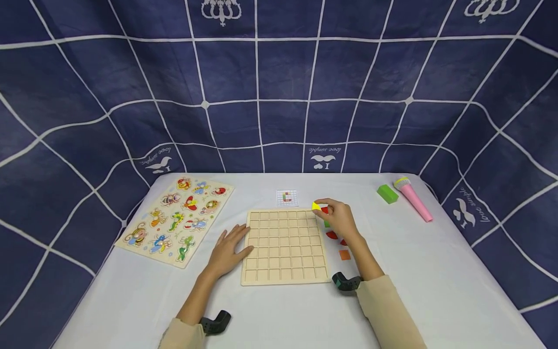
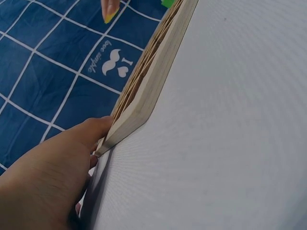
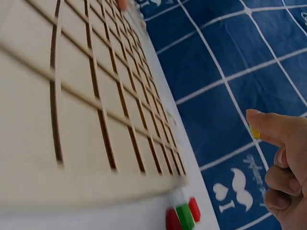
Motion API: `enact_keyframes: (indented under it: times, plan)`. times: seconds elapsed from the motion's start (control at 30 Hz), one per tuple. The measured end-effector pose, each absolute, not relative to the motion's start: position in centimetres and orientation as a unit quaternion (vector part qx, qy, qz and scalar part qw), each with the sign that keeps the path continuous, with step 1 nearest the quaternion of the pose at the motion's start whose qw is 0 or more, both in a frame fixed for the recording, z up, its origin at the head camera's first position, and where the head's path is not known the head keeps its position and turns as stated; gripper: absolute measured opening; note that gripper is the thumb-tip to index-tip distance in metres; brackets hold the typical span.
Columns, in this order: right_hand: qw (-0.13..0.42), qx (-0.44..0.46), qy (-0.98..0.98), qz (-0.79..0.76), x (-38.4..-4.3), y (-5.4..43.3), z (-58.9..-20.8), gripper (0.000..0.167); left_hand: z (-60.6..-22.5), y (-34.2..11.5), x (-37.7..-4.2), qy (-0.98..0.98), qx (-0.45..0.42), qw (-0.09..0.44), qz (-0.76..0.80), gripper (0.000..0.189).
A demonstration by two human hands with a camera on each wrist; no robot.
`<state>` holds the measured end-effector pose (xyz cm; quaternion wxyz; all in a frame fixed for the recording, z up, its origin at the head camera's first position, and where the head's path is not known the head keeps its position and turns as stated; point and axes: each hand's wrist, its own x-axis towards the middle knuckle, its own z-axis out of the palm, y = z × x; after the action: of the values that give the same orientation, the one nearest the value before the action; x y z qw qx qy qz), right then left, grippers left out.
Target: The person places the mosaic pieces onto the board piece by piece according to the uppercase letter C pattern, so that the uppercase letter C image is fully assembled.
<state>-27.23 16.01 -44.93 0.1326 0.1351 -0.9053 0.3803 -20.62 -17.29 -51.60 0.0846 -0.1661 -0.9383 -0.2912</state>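
A wooden grid board (image 1: 283, 282) with rows of shallow square cells lies flat at the middle of the table. My left hand (image 1: 225, 253) rests against its left edge, thumb at the rim and fingers extended. Near the board's far right corner, my right hand (image 1: 343, 222) pinches a small yellow block (image 1: 316, 206) between thumb and fingertips. The block is raised in the right wrist view, mostly covered by the fingers. Red pieces (image 1: 332, 235), a green piece (image 1: 327, 224) and an orange square (image 1: 345, 255) lie along the board's right side, some partly hidden by the right hand and arm.
A small printed pattern card (image 1: 286, 198) lies beyond the board. At the left is an insect puzzle board (image 1: 174, 220). A green box-shaped block (image 1: 387, 194) and a pink toy microphone (image 1: 414, 198) lie at the far right. A dark blue curtain (image 1: 283, 121) hangs behind the table.
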Motion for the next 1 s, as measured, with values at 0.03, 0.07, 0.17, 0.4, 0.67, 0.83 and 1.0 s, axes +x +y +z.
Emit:
enact_keyframes:
  times: [0.03,0.07,0.17,0.4,0.67,0.83,1.0]
  plan:
    - [0.132,0.139,-0.904,0.383,-27.3,15.4,-44.9,0.03,-51.6,-17.4,-20.6,-0.938,-0.166,0.084,-0.291,0.059]
    - [0.129,0.143,-0.903,0.385,-27.3,14.8,-45.0,0.031,-51.6,-17.4,-20.7,-0.938,-0.167,0.084,-0.291,0.059]
    - [0.118,0.15,-0.901,0.39,-27.6,13.2,-45.5,0.03,-51.6,-17.6,-20.7,-0.937,-0.169,0.085,-0.293,0.059]
    - [0.074,0.149,-0.898,0.408,-28.0,10.8,-48.2,0.028,-51.6,-17.6,-20.8,-0.937,-0.166,0.085,-0.295,0.059]
    - [0.073,0.15,-0.916,0.364,-27.8,10.2,-49.7,0.026,-51.5,-17.4,-20.8,-0.938,-0.163,0.079,-0.296,0.06]
    - [0.07,0.16,-0.918,0.356,-27.6,10.2,-49.5,0.027,-51.5,-17.4,-20.7,-0.936,-0.164,0.083,-0.299,0.06]
    - [0.066,0.168,-0.918,0.354,-27.6,10.4,-49.4,0.027,-51.5,-17.3,-20.6,-0.936,-0.164,0.084,-0.3,0.06]
